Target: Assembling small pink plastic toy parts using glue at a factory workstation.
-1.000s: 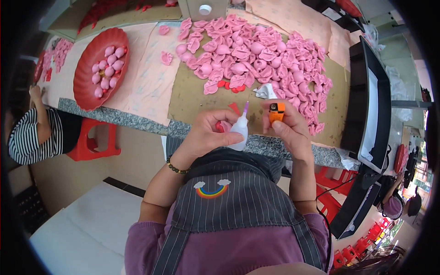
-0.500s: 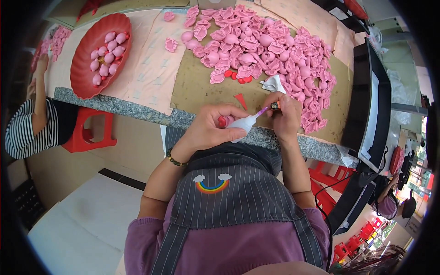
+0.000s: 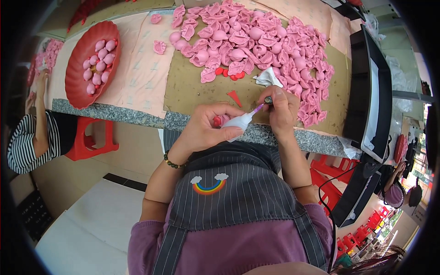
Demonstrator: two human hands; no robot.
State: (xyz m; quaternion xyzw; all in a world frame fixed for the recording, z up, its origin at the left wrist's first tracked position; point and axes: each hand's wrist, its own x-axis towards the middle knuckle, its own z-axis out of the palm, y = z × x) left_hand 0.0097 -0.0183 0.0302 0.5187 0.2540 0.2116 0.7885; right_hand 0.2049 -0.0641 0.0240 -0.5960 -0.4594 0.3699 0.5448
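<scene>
Here the left hand (image 3: 207, 130) grips a small white squeeze bottle (image 3: 239, 122) over the table (image 3: 192, 91) edge, its purple nozzle aimed at the right hand (image 3: 280, 110), which pinches a small dark piece (image 3: 268, 100). Beyond lies a heap of pink shells (image 3: 256, 41); a red tray (image 3: 78, 68) sits far left.

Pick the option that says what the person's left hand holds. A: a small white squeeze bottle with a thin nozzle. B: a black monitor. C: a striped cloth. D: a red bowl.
A: the left hand grips a small white squeeze bottle, its thin nozzle reaching to the right hand.
</scene>
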